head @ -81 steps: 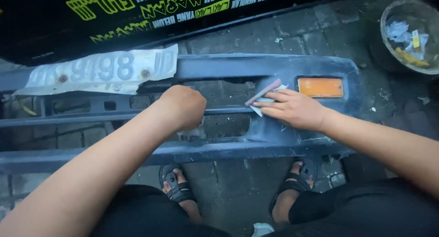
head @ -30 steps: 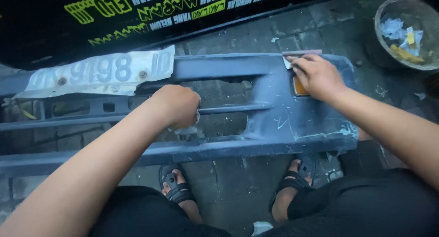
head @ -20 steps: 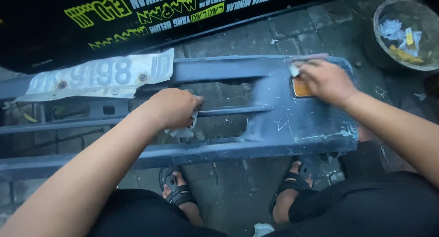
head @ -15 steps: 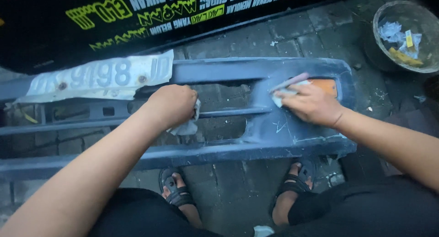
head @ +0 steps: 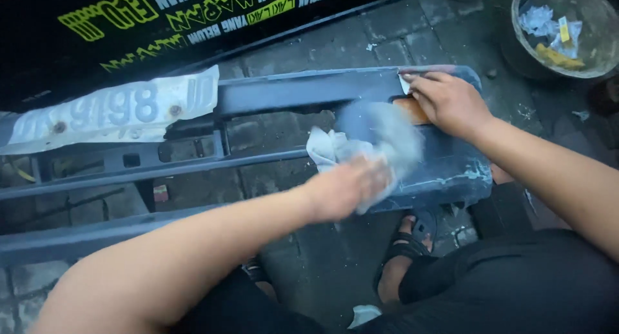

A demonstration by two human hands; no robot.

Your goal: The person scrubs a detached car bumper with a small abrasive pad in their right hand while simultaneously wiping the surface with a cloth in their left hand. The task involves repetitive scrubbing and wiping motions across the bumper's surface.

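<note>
Left hand [head: 348, 189], earlier resting fisted, now sweeping clutched rag [head: 335, 147] across bumper [head: 445, 163]; right hand [head: 448, 102] pressing sanding paper [head: 404, 84], fingers flat.

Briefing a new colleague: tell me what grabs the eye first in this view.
The left hand, blurred mid-frame, holds a pale cloth against the dark grey car bumper lying across the paving. The right hand rests at the bumper's upper right corner, over an orange reflector. A worn white number plate sits at left.
</note>
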